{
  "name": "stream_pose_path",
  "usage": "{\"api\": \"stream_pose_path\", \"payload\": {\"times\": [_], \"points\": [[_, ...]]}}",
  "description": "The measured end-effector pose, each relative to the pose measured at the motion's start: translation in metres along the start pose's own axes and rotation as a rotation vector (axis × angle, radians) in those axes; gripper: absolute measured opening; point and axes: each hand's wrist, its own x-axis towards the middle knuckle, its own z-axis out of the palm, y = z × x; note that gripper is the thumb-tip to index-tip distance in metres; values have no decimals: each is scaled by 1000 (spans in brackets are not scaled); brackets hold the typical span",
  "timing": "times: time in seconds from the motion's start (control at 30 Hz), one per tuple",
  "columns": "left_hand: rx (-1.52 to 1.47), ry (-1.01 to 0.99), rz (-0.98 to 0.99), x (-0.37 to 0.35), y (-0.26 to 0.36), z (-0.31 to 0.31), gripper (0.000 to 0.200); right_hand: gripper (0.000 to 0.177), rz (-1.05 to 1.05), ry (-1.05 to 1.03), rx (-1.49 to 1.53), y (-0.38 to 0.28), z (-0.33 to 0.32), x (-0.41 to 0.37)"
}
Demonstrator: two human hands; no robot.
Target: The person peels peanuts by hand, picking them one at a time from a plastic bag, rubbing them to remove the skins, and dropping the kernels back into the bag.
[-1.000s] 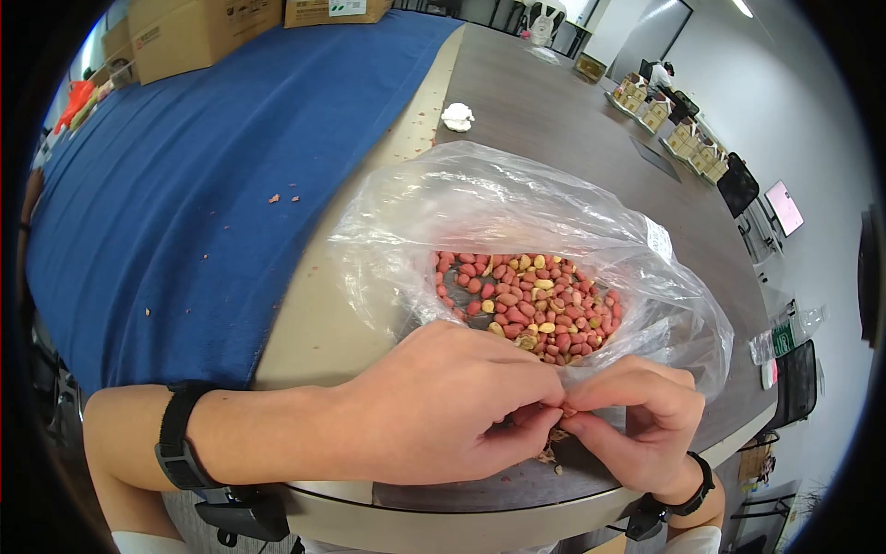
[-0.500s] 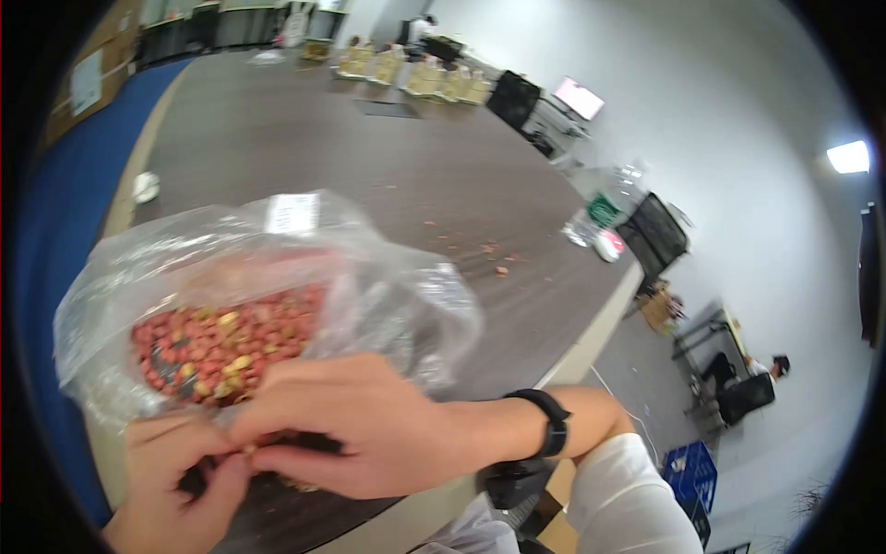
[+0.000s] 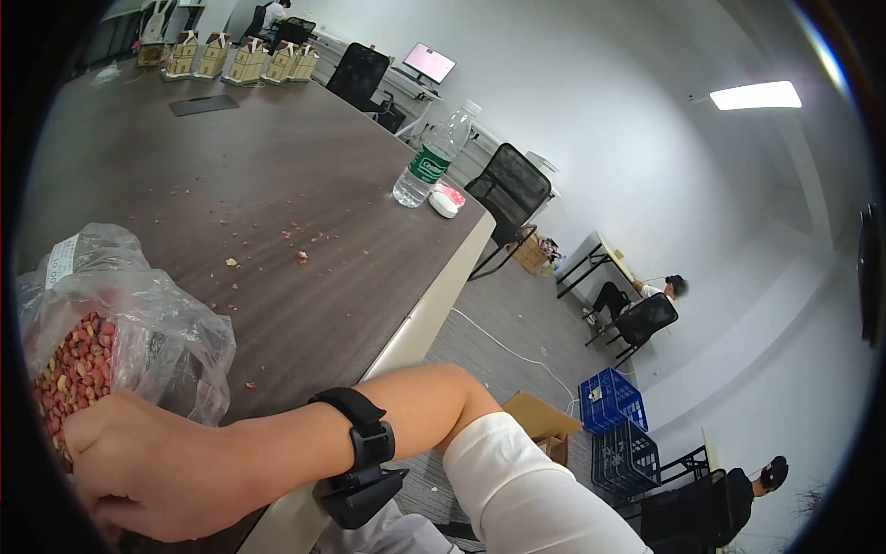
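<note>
An open clear plastic bag (image 3: 189,337) with a white label lies at the left of the dark table. Reddish peanuts (image 3: 81,369), some of them yellowish, fill its mouth. My right hand (image 3: 152,466), with a black band on the wrist, is just in front of the peanuts at the lower left. Its fingers are curled together, and what they hold, if anything, is hidden. Only my right hand can be made out; my left hand is not visible.
Skin crumbs (image 3: 303,257) are scattered on the table (image 3: 305,175). A water bottle (image 3: 431,157) stands beside a white object (image 3: 444,204) near the right edge. Small house-shaped boxes (image 3: 247,63) line the far end. Chairs, blue crates (image 3: 611,400) and seated people are beyond.
The view has swung to the right, so the bag and my right hand appear further left. My left hand has gone out of view.
</note>
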Motion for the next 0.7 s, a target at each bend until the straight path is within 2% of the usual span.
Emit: {"api": "stream_pose_path", "payload": {"times": [0.13,0.33,0.43,0.47,0.5,0.67,0.7], "points": [[-70,-2,10,-1,-4,-1,11,10,-17,-10,-27,-1,-2,0],[-16,-67,7,-2,-2,-7,9,14,-15,-23,-25,-1,0,1],[-80,-26,21,-2,-2,1,8,11,-4,-38,-44,-1,-6,3],[-74,-23,18,-1,-2,1,8,11,-63,-112,-53,3,-11,4],[-37,-36,51,0,-3,2,8,11,-122,-188,-61,6,-13,4],[182,-132,205,6,-3,-6,12,14,-92,-180,-74,3,-14,2],[199,-101,193,4,-3,-6,12,16,-70,-196,-95,1,-15,4]]}}
